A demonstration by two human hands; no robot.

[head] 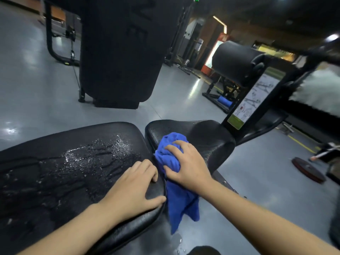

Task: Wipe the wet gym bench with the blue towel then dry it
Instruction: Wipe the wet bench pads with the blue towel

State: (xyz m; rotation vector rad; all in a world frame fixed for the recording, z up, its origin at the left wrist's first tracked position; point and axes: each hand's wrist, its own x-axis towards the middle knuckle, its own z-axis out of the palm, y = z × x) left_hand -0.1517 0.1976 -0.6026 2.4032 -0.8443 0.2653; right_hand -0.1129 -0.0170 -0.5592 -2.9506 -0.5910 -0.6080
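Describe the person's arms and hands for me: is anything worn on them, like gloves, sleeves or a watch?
Nothing is worn that the head view shows. The left hand and right hand are bare, with no gloves, rings or watch visible. Both forearms are bare too, from the wrists down to the bottom edge of the picture, so no sleeve shows. Fingernails look short and unpainted.

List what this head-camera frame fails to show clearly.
- Bunched blue cloth towel: the part under the right hand is covered.
- Long black padded bench pad: its left end is cut by the frame edge.
- White instruction placard: drawings too small to read.
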